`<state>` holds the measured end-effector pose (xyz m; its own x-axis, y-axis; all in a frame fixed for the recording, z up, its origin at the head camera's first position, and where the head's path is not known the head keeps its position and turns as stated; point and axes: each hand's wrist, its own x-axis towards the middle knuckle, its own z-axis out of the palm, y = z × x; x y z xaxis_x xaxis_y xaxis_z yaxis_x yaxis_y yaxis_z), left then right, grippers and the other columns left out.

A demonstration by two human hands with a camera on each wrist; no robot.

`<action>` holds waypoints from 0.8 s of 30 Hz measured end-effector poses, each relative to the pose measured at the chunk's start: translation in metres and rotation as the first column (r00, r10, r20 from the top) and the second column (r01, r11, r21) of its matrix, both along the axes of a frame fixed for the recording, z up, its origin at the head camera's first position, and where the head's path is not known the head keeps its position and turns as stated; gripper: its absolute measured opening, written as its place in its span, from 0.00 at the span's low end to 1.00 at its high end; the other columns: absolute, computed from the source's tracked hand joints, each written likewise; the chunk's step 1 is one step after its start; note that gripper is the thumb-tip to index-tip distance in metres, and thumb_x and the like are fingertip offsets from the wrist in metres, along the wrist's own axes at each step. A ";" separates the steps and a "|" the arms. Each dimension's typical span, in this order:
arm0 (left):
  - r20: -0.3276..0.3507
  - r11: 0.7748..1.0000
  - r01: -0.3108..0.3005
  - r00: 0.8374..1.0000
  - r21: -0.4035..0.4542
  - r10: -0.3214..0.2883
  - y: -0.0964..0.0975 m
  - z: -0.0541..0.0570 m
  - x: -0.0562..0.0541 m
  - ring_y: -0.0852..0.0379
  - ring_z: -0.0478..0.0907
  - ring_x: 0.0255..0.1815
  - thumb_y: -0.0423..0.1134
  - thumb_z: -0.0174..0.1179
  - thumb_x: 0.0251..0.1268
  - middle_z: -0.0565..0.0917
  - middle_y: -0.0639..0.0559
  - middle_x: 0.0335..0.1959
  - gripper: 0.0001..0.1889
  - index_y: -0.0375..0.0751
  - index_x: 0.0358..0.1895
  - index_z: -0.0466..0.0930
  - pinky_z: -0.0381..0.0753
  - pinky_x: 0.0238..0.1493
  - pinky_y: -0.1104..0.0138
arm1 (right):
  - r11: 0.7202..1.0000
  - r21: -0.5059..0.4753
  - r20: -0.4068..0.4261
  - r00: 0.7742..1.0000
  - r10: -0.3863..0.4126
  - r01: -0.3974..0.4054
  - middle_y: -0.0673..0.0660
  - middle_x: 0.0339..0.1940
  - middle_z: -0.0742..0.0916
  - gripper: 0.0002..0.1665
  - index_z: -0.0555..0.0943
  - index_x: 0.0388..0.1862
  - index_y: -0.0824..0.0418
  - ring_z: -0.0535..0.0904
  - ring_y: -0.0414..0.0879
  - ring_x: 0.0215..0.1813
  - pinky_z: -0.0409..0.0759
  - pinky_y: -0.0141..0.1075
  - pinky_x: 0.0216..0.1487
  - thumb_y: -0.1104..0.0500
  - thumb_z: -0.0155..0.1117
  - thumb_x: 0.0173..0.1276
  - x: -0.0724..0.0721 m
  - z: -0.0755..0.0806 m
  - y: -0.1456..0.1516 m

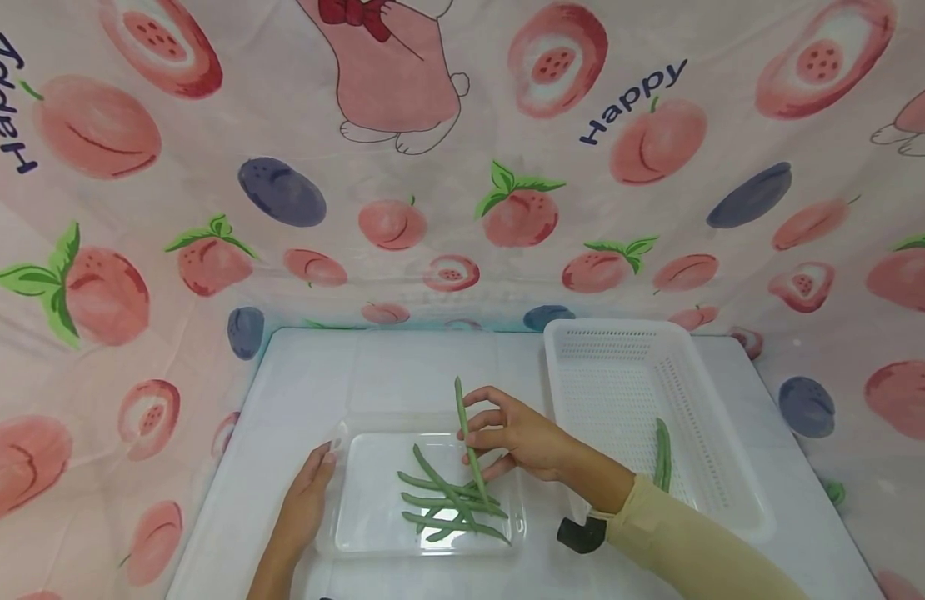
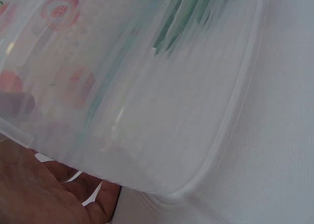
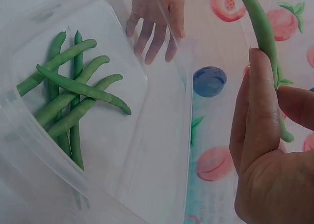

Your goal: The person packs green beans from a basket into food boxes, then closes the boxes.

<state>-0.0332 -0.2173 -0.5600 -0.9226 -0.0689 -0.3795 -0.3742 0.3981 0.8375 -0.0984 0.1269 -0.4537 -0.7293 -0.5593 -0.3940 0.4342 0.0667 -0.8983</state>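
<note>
Over the clear plastic container point(image 1: 357, 546), my right hand point(image 1: 518, 437) pinches one green bean point(image 1: 462, 408) between thumb and fingers. The right wrist view shows this bean point(image 3: 263, 30) running along the fingers, with the thumb against it. Below, several green beans point(image 1: 432, 502) lie crossed in a loose heap on the container's floor. At the container's left side, my left hand point(image 1: 305, 496) rests with its fingers against the outer wall. In the right wrist view the left hand's fingers point(image 3: 156, 40) look fairly straight and spread.
A white perforated basket point(image 1: 721, 433) stands right of the container, with green beans point(image 1: 662, 450) inside, partly hidden by the right forearm. A black object point(image 1: 581, 535) sits at the right wrist. A fruit-printed cloth point(image 1: 447, 183) surrounds the white table point(image 1: 297, 375).
</note>
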 end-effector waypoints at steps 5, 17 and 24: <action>-0.001 1.000 -0.008 1.000 0.002 0.008 0.000 -0.001 0.000 0.33 0.51 0.83 0.67 0.33 0.80 0.58 0.40 0.82 0.37 0.48 0.80 0.55 0.48 0.78 0.34 | 1.000 0.003 -0.009 1.000 -0.001 0.001 0.56 0.46 0.86 0.30 0.68 0.68 0.57 0.89 0.50 0.43 0.90 0.48 0.36 0.65 0.67 0.71 0.000 -0.002 0.000; -0.010 1.000 -0.002 1.000 -0.013 0.002 0.001 0.000 0.000 0.33 0.52 0.82 0.67 0.32 0.80 0.59 0.40 0.82 0.37 0.48 0.80 0.55 0.50 0.78 0.35 | 1.000 0.009 -0.004 1.000 -0.008 0.008 0.57 0.46 0.86 0.28 0.69 0.66 0.57 0.90 0.50 0.43 0.90 0.48 0.39 0.63 0.68 0.71 -0.001 -0.001 0.003; -0.009 1.000 0.002 1.000 -0.012 -0.002 0.000 -0.001 0.000 0.33 0.52 0.82 0.67 0.32 0.80 0.58 0.39 0.82 0.37 0.47 0.80 0.55 0.50 0.78 0.35 | 1.000 -0.025 0.002 1.000 -0.019 0.019 0.55 0.43 0.87 0.27 0.68 0.66 0.58 0.90 0.50 0.41 0.89 0.50 0.45 0.63 0.67 0.72 -0.001 0.003 0.007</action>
